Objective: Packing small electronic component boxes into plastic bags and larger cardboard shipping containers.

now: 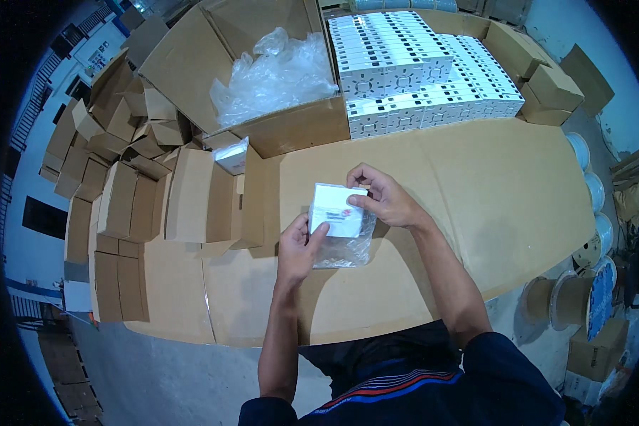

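Both hands hold a flat white square piece [337,213] with a small printed label, above the middle of the cardboard-covered table. A transparent plastic bag [342,254] hangs loosely below and to the right of it; whether it wraps the whole piece I cannot tell. My left hand [302,245] grips the lower left side, thumb on the front. At the upper right corner my right hand [387,199] pinches the piece between thumb and curled fingers. Left of my hands stands an open cardboard box [252,206], with a bagged white piece [231,156] at its far end.
Rows of stacked white square units [433,82] fill the far right. A big open carton [291,131] of crumpled plastic bags [273,74] stands beside them. Several open cardboard boxes [121,202] crowd the left. Cable spools [557,302] stand off the table's right edge.
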A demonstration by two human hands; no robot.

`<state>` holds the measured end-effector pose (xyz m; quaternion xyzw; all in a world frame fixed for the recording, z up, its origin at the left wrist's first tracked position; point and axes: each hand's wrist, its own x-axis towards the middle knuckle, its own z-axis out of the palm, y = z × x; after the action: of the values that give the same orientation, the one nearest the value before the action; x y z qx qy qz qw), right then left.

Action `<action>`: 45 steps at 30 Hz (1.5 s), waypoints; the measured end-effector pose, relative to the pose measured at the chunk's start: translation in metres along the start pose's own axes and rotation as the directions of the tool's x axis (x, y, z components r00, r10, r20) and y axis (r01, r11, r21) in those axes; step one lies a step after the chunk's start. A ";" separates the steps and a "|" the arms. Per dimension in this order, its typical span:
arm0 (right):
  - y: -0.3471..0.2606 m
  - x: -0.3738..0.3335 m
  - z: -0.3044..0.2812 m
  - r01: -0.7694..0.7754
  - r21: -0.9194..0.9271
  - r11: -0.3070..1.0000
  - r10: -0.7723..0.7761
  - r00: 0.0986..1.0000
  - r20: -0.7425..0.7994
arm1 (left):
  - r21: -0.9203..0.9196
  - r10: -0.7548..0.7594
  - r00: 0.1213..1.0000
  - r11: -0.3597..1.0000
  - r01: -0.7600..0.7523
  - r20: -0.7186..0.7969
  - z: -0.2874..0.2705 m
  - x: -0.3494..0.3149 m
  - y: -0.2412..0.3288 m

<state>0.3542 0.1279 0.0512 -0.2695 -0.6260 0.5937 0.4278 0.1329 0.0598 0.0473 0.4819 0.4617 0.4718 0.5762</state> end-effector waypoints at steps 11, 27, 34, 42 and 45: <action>0.026 -0.009 0.026 -0.203 0.122 0.972 0.229 0.937 -0.264 | -0.174 0.042 0.977 0.982 -0.079 -0.208 -0.010 0.026 -0.029; 0.026 0.000 0.045 0.057 0.672 0.738 0.199 0.933 -0.298 | 0.060 0.146 0.933 0.989 -0.133 -0.330 -0.001 0.031 -0.033; 0.030 0.000 0.032 0.121 0.591 0.798 0.145 0.912 -0.383 | -0.050 0.269 0.909 0.953 -0.300 -0.318 0.012 0.048 -0.017; 0.026 0.006 0.027 0.125 0.630 0.766 0.172 0.905 -0.389 | -0.227 0.209 0.932 0.932 -0.282 -0.297 0.009 0.063 -0.021; 0.036 0.009 0.027 0.162 0.682 0.713 0.170 0.904 -0.393 | -0.260 0.154 0.944 0.937 -0.233 -0.293 0.005 0.066 -0.029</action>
<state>0.3207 0.1275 0.0199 -0.2119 -0.2436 0.7127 0.6228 0.1494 0.1221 0.0144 0.3671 0.4107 0.6501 0.5233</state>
